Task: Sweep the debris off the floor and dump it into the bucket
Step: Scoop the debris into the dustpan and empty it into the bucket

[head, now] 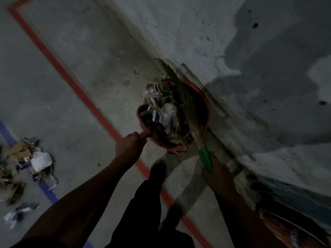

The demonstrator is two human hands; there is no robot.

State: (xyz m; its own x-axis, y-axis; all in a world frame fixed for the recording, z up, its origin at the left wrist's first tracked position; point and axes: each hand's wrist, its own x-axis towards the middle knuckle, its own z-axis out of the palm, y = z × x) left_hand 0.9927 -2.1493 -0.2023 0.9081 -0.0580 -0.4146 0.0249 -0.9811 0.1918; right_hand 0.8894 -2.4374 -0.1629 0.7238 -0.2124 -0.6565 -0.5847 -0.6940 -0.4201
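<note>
Down by the wall, the person stands over a red bucket [202, 104] that sits on the concrete floor [89, 68], just beside the foot of the grey, stained wall [232, 42]; the left hand [129, 148] is curled round the handle of a red dustpan [143, 120], fingers wrapped tight about it, and the pan is held over the near rim of the bucket, loaded with debris [161, 108]: clear plastic wrap, pale strips, a bit of green and a small white and blue packet; whether the pan rests on the rim or hangs just above it, I cannot tell in this dim light; the right hand [217, 174] grips the green handle of a broom [189, 119], fingers closed about the lower end of it, and the straw bristles slant up across the bucket's mouth, lying against the heap in the pan; a red line [59, 68] painted on the floor runs slantwise past the bucket and under the left arm; a blue line [48, 190] crosses the lower left; far off to the left, well apart from the bucket, lies a scattered pile of rubbish [34, 163] with cardboard, crumpled white paper and darker scraps, blurred; one dark shoe [157, 170] shows between the two arms, planted on the floor near the bucket.
</note>
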